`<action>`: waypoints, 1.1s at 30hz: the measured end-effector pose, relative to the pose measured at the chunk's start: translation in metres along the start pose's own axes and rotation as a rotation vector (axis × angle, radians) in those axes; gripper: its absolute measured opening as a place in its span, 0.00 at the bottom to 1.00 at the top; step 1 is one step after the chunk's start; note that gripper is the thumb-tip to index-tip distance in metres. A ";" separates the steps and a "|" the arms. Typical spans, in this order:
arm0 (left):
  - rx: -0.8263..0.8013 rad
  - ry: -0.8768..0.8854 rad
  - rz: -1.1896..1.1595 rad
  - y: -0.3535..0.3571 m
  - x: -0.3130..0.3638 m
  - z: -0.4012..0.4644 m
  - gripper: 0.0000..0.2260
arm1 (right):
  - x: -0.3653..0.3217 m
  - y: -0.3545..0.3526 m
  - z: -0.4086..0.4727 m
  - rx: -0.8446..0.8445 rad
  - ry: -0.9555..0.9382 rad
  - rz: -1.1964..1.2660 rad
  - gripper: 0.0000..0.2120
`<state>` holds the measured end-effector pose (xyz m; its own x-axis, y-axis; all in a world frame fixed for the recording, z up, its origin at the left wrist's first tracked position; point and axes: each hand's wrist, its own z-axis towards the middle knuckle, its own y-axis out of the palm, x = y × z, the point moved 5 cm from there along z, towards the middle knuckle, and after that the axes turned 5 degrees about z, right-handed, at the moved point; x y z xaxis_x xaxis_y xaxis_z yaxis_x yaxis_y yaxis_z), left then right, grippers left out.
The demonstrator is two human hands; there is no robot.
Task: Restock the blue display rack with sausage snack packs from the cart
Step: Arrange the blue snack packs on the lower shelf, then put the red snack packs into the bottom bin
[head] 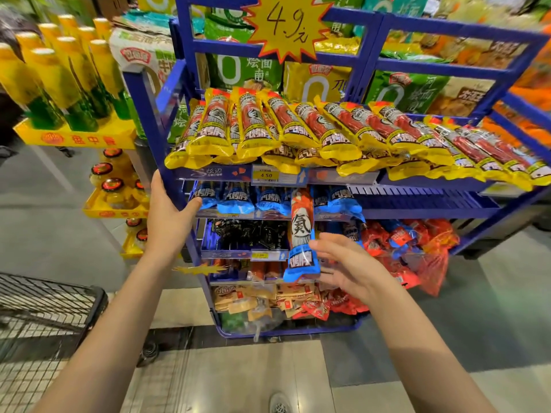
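while a sausage pack (301, 239) hangs upright before the blue display rack (429, 202), shelving is in hand.
head view: right hand (343, 263) pinches the pack's lower end; left hand (171, 210), fingers straight, touches the blue packs (268, 201) on the second shelf. next move likely needs tilting it flat into that row.

Display rack (423, 201) before us, cart (44, 305) at our lower left.
A row of sausage packs (298, 126) lies on the upper shelf, noodle bags (247, 70) behind it; the bottle stand (74, 135) stands left of the rack. Our left hand (170, 210) rests at the rack's left post, and our right hand (343, 263) holds one sausage pack (301, 234) upright before the lower shelves.
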<state>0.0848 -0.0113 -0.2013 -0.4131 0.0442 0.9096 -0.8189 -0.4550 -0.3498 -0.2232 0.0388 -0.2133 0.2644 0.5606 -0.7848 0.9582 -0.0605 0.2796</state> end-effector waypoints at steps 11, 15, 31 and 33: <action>0.010 -0.009 -0.010 0.002 0.005 -0.004 0.31 | -0.007 0.013 0.019 0.166 -0.173 0.159 0.16; 0.013 -0.017 0.006 0.002 0.005 -0.003 0.32 | -0.014 0.021 0.028 0.239 -0.224 0.291 0.18; -0.067 -0.210 0.139 -0.006 0.011 -0.020 0.23 | 0.002 0.030 0.031 0.254 -0.136 0.021 0.11; -0.134 -0.271 0.295 -0.017 0.009 -0.038 0.20 | 0.010 0.043 0.027 0.155 -0.133 -0.151 0.09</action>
<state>0.0799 0.0312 -0.1952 -0.5329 -0.3141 0.7857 -0.7332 -0.2923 -0.6141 -0.1760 0.0197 -0.2240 0.1191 0.4596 -0.8801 0.9906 -0.1156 0.0737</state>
